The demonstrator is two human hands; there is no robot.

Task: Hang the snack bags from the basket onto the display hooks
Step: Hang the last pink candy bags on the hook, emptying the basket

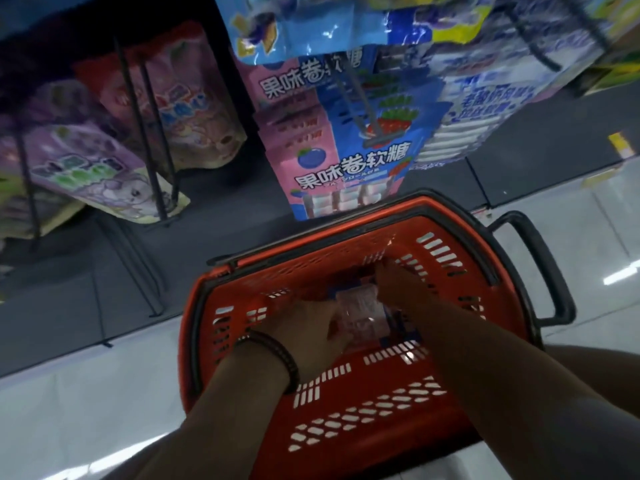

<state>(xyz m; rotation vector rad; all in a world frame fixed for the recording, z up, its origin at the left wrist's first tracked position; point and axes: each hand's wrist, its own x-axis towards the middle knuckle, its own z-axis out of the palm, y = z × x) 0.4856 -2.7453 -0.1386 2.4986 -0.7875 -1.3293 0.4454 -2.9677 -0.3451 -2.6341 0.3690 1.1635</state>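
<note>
A person bends over a red basket (294, 261) that stands on the pale floor (69, 410), and both arms go down into it. A clear pinkish snack bag (360, 306) lies on the bottom of the basket, about in its middle.

The left hand (308, 327), with a dark bracelet (280, 358) on the wrist, is at the nine o'clock side of this bag and touches its edge. The picture is too blurred there to tell whether the fingers close on it. The right hand (398, 282) reaches deeper, at about one o'clock from the bag. Its fingers point down and away, and I cannot tell if they hold anything.

At three o'clock of the basket a black handle (547, 271) stands out.

At twelve o'clock from the basket, pink and blue bags (346, 164) hang in a row on a wire hook (360, 109). At ten o'clock, purple bags (86, 171) hang on black hooks (145, 116). At one o'clock hang white and blue bags (485, 98).
</note>
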